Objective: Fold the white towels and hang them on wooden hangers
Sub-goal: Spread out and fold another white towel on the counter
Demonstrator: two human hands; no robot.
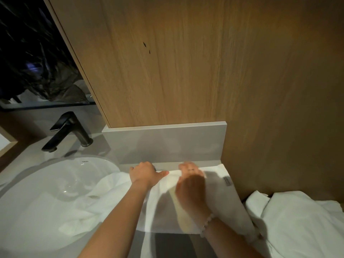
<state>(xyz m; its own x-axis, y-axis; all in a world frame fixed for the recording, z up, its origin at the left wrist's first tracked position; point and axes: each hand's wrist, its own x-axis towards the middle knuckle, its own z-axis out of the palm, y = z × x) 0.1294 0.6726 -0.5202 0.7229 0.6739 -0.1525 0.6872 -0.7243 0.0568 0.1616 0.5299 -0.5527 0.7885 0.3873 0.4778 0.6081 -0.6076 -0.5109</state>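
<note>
A white towel (160, 207) lies spread on the grey worktop (109, 153) beside the sink (55, 183), its left part sagging into the basin. The left grip (144, 173) sits at the towel's far edge, fingers curled over it and thumb stretched along the hem, pinching the cloth. The right grip (189, 181), blurred, rests just beside it, fingers fairly straight and pressed onto the towel; a bracelet (208, 224) circles that wrist. A grey label (227, 181) shows near the towel's far right corner. A heap (297, 220) of white cloth lies to the right, and a black tap (70, 131) stands behind the sink.
</note>
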